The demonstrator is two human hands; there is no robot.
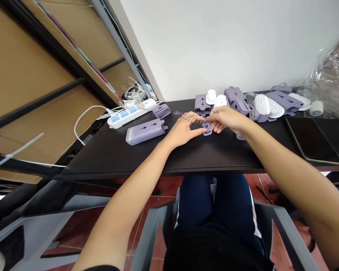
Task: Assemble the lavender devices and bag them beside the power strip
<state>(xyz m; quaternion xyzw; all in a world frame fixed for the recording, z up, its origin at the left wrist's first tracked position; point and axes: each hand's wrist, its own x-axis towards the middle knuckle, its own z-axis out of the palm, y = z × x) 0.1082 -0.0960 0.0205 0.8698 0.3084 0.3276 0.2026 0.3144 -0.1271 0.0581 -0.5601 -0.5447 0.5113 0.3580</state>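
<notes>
Above the black table, my left hand is closed on a small purple plastic plate, which has a hole and a slot. A long metal coil spring lies across the fingers of that hand, its right end reaching the plate. My right hand pinches at the plate's upper right edge, and its fingertips partly hide what they touch. Left of my hands rests a purple housing with a clear end, and behind it a smaller purple cap.
A white power strip with cables stands at the left. Along the wall lie several purple housings and white oval parts. A dark tablet and a white roll are at the right, near clear plastic wrap.
</notes>
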